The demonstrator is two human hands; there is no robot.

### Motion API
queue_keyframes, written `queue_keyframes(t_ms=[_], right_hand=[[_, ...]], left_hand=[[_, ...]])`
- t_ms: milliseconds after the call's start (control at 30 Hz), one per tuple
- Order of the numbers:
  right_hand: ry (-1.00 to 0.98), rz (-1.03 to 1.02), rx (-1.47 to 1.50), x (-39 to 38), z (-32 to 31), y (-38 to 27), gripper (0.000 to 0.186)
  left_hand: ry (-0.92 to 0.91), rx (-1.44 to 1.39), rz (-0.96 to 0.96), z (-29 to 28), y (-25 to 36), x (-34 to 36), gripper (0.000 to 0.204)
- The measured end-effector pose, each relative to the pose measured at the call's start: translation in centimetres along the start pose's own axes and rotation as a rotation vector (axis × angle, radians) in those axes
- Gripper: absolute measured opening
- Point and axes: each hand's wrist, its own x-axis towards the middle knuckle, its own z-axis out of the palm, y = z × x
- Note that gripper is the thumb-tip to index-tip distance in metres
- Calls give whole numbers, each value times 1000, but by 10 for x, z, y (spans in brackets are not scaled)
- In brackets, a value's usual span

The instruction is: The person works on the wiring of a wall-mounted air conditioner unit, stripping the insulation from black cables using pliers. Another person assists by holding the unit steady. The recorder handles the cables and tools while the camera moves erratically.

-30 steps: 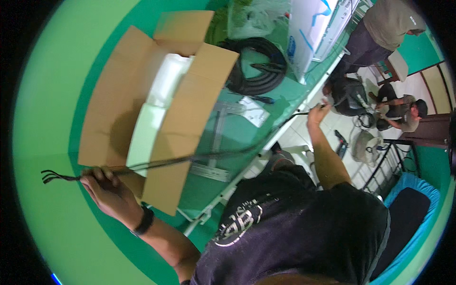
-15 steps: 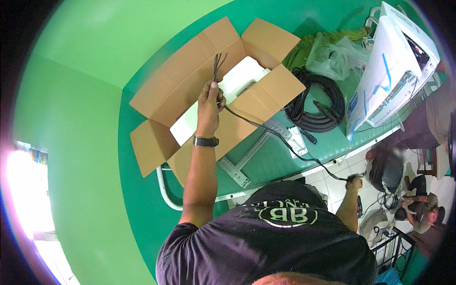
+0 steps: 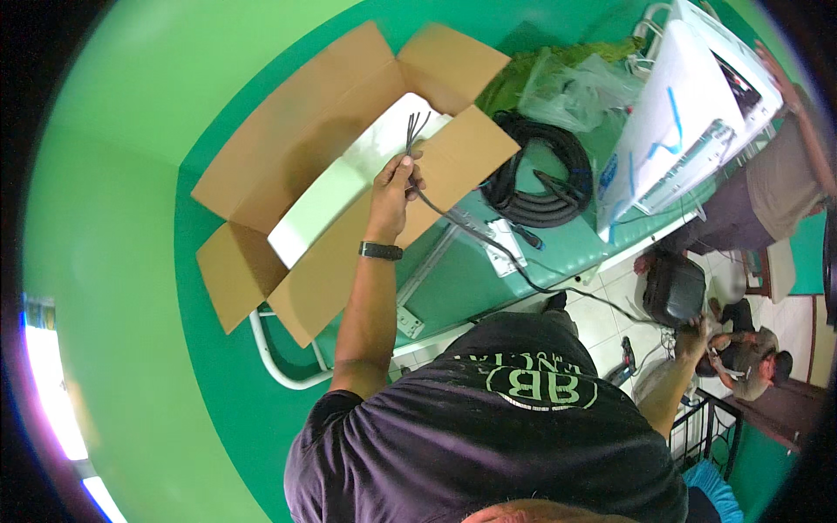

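My left hand (image 3: 399, 185), with a dark band at the wrist, is closed around a black cable (image 3: 488, 237) close to its end. Several thin separate wires (image 3: 412, 131) fan out above the thumb. From there the cable slants down to the right, in front of the cardboard box and the green bed, to my right hand (image 3: 692, 338). That hand is held far out to the right, its fingers closed round the cable. Behind my left hand stands an open cardboard box (image 3: 305, 105) with a white plastic piece (image 3: 323, 205) inside.
On the green bed (image 3: 558, 248) lie a black hose coil (image 3: 571, 174), a metal bracket (image 3: 427, 275), a screwdriver (image 3: 527, 235) and a clear plastic bag (image 3: 575, 91). A white appliance casing (image 3: 671, 131) leans at the right. Two people are nearby, beside a black case (image 3: 676, 289).
My right hand has moved outward to the right, and more cable now stretches between my hands. My left hand keeps its grip near the wire ends. The whole view has shifted.
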Motion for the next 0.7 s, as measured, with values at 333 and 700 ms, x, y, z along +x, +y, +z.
queue_keyframes(t_ms=[333,700], right_hand=[[-797,196,-1093,38,269,116,24],[-1043,-263,-1670,83,349,193,27]], left_hand=[[184,437,158,87,-119,64,41],[145,908,539,277,-206,-38,43]])
